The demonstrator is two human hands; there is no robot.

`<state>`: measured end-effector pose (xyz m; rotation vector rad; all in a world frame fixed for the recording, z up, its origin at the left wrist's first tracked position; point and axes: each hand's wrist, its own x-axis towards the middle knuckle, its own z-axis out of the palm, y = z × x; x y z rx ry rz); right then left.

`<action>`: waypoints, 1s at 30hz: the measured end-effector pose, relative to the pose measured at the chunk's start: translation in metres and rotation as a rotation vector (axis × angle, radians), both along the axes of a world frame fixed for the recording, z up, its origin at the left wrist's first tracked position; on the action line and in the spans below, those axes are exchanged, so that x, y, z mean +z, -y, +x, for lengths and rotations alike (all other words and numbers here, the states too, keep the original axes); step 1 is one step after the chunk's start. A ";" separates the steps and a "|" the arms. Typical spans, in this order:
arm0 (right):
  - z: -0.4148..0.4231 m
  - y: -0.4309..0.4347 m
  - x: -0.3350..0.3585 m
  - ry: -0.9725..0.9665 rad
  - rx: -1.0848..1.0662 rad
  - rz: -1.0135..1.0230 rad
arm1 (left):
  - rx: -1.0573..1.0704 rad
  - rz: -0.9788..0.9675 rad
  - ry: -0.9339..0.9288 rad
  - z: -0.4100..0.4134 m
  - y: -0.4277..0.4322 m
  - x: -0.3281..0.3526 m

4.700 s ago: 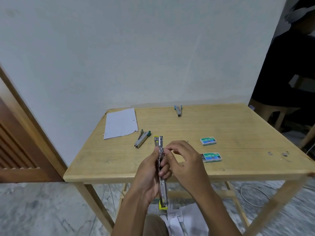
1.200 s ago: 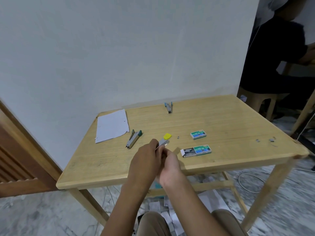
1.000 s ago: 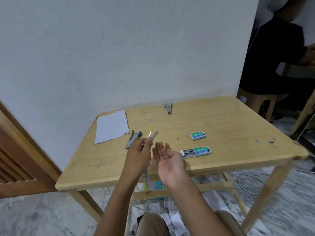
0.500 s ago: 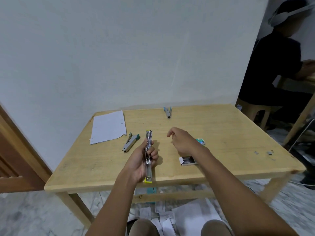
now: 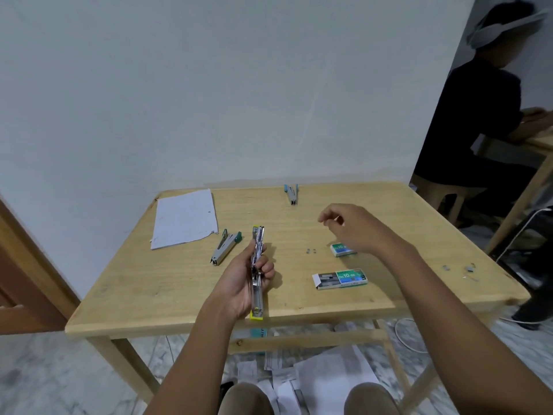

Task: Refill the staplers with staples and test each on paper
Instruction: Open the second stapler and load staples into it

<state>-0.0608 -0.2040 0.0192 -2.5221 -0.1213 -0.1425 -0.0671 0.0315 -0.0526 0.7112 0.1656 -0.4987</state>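
Observation:
My left hand grips a yellow stapler, swung open into one long line, over the table's front edge. My right hand hovers above the table with its fingers loosely curled and nothing visible in them. Just under it lies a shut green staple box. A second staple box lies slid open, showing staple strips. A green stapler lies left of the yellow one, and a blue stapler lies near the wall. A white paper sheet lies at the back left.
The wooden table stands against a white wall. Loose staple bits lie mid-table, and more staple bits lie near the right edge. Papers litter the floor under the table. A seated person is at the far right.
My right hand let go of the yellow stapler, passed over the open staple box, then lifted back and to the right. My left hand kept the stapler, now opened out straight.

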 end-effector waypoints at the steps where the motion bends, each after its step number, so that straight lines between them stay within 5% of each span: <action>1: -0.006 0.006 0.003 0.003 0.009 -0.018 | -0.002 -0.003 0.000 0.000 0.000 -0.001; 13: -0.042 0.002 -0.022 -0.202 0.259 -0.460 | -0.017 -0.020 0.009 0.002 -0.001 -0.004; 30: -0.036 -0.004 -0.031 0.048 0.290 -0.732 | -0.009 -0.018 0.023 0.004 -0.002 -0.007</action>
